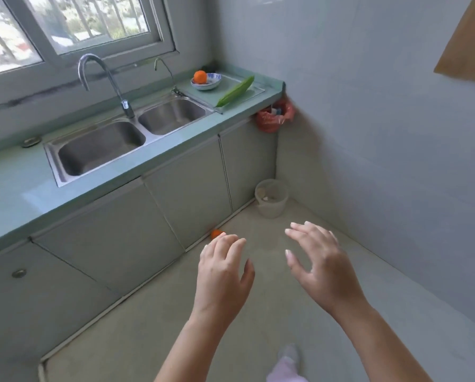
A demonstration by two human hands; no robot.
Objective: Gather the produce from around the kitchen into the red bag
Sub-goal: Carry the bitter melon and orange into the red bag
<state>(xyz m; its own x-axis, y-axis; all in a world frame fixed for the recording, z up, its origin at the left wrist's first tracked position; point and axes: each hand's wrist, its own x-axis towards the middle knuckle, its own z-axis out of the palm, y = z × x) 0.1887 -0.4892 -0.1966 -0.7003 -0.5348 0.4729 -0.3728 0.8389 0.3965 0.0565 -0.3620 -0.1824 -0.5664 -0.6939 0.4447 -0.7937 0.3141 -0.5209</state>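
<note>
A red plastic bag (274, 118) hangs at the far right end of the green counter (15, 183), by the corner wall. On that counter end an orange (200, 76) rests in a blue-and-white bowl (209, 83), and a long green gourd (235, 91) lies on a glass board. A second orange (216, 233) lies on the floor against the cabinet base. My left hand (223, 274) hovers just in front of that floor orange, fingers apart, holding nothing. My right hand (317, 260) is beside it to the right, also spread and holding nothing.
A double steel sink (51, 154) with a tall tap (104, 78) fills the counter's middle. A pale bucket (271, 197) stands on the floor in the corner under the bag. Grey cabinet doors (186, 199) run along the left; a tiled wall (396, 133) closes the right.
</note>
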